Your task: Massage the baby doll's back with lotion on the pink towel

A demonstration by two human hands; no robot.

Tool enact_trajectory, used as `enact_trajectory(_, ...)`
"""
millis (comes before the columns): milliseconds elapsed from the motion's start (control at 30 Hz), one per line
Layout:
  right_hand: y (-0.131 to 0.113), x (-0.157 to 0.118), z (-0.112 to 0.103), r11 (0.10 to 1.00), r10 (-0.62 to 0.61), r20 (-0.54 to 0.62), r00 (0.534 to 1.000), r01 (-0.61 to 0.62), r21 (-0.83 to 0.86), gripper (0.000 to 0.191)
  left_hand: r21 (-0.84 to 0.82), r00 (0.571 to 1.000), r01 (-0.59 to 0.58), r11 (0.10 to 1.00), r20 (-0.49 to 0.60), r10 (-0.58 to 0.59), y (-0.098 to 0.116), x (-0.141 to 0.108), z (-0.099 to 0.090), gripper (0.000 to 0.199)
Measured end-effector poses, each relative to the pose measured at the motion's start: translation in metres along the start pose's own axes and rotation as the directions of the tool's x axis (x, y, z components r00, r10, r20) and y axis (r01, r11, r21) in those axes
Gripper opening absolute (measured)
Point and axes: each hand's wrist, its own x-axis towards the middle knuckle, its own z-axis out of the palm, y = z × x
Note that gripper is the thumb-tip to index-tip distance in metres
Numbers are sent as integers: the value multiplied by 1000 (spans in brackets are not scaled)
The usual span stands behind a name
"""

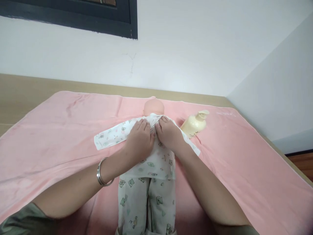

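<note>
Pink cloth [244, 156]: across the lower frame, cut off at left, right and bottom edges.
Doll [154, 107]: centre to bottom of frame, lower end cut off, face indistinct; long axis nearly vertical, head toward the top.
Shirt [161, 164]: front partly covered; one sleeve aimed lower left, the other lower right, partly hidden.
Left hand [140, 138]: on shirt near collar; pinching or only pressing, cannot tell.
Right hand [170, 132]: grip pinching bunched fabric at collar.
Bottle [195, 125]: right of centre, tilted, base hidden, lettering illegible.
</note>
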Motion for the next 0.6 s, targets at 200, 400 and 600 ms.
enact_trajectory(200, -13, -18, -6, 992, -28, -19, 999, 25, -120, 39, -104, 993, 99, 990, 78, -92, -13, 15, -1, 53)
enact_trajectory(400, -21, -25, -14, 999, 31, -18, 999, -31, -26, 42, -41, 991, 111, 993, 80, -108, -22, 27, -1, 47)
enact_trajectory(600, -2, -2, -7, 999, 35, 48, 998, -36, 17, 43, 115, 1000, 11, 993, 22, -14, 3, 1, -3, 56)
